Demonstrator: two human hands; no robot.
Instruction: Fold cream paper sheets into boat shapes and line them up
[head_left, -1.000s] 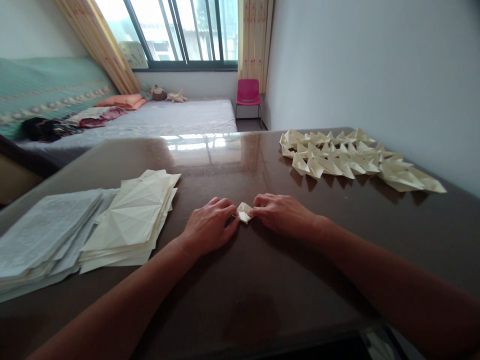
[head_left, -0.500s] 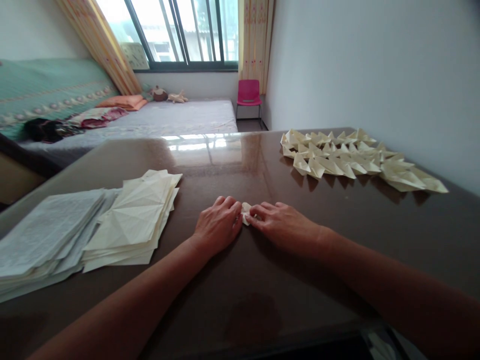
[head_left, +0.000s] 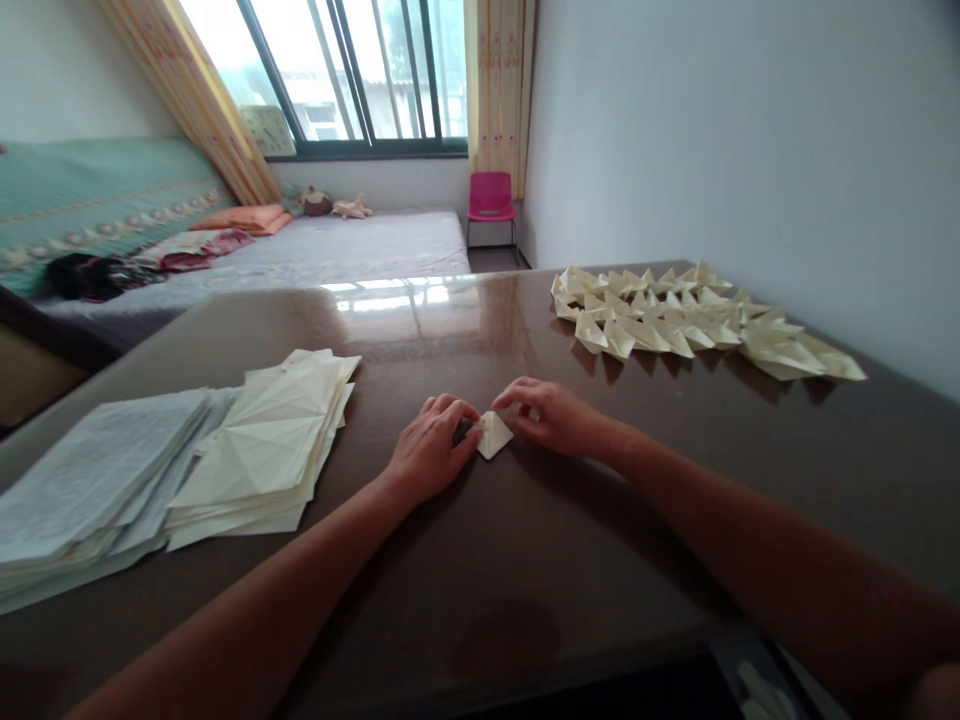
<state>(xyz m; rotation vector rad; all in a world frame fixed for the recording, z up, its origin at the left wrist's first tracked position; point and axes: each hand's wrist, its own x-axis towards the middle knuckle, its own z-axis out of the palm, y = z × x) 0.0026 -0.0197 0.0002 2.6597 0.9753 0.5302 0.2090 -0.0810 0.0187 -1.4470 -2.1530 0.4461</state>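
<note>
A small cream piece of folded paper lies on the brown table in front of me, now a pointed, roughly diamond shape with a crease down it. My left hand pinches its left edge, thumb below and index finger above. Just to the right, my right hand is raised slightly, its thumb and index finger apart. The right index fingertip is close to the paper's top point; whether it touches I cannot tell.
Creased cream sheets are stacked at the left, beside a pile of greyish printed sheets. Rows of folded paper pieces stand at the back right near the wall. Beyond the glossy table are a bed and a pink chair.
My right hand has let go of the paper and lifted slightly up and away. More of the folded paper shows now. The left hand stays at its left side. The view has tilted slightly.
</note>
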